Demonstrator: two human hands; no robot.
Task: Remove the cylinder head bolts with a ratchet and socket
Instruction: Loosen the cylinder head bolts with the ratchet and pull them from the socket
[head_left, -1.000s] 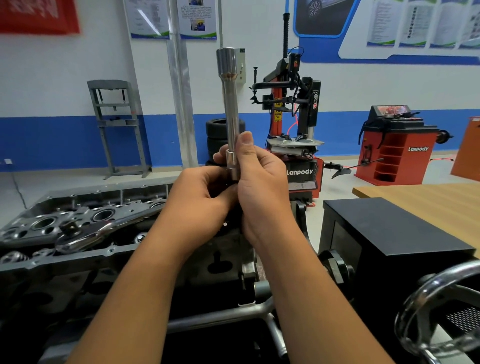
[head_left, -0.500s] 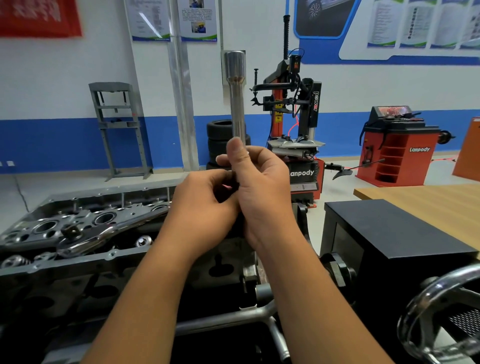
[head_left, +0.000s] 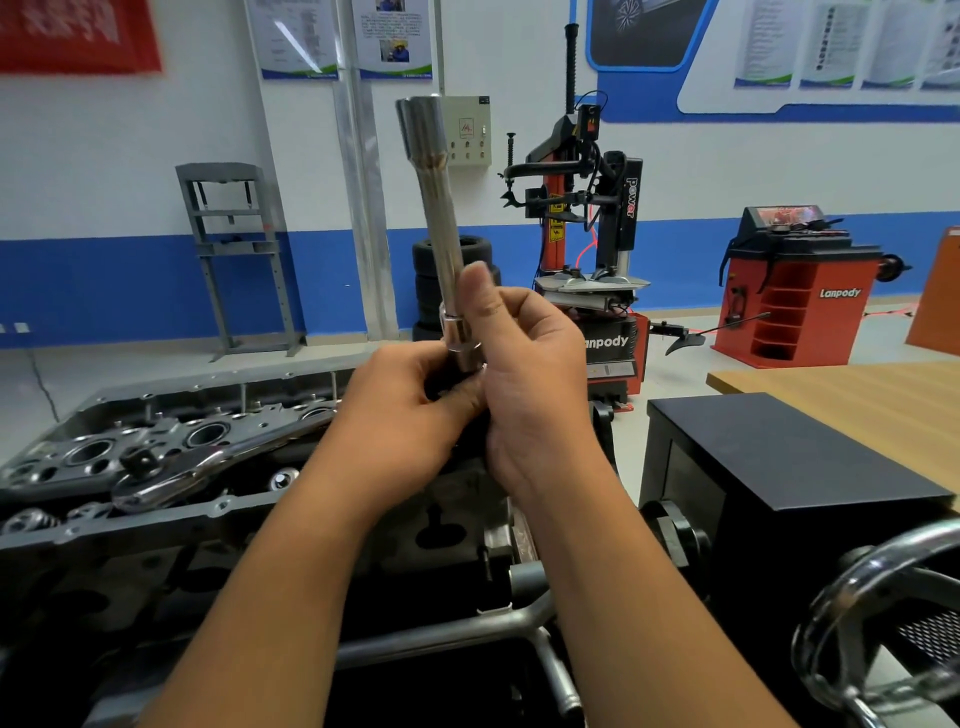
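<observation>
A long chrome extension bar (head_left: 439, 208) stands almost upright in front of me, wide end up, tilted slightly left. A short chrome socket (head_left: 457, 335) sits on its lower end. My right hand (head_left: 524, 374) grips the bar and socket, thumb laid up along the shaft. My left hand (head_left: 405, 415) curls round the lower end from the left, hiding what lies below the socket. The ratchet (head_left: 171, 470) lies flat on the cylinder head (head_left: 104, 452) at the left, untouched.
The engine sits on a stand with a steel tube frame (head_left: 447, 631) below my arms. A black box (head_left: 779, 467) and a chrome handwheel (head_left: 878, 613) are at the right, a wooden table (head_left: 852, 395) behind. Tyre machines stand across the floor.
The bar has tilted a little to the left and my right thumb has slid up the shaft. The socket shows again between my hands. The ratchet has not moved.
</observation>
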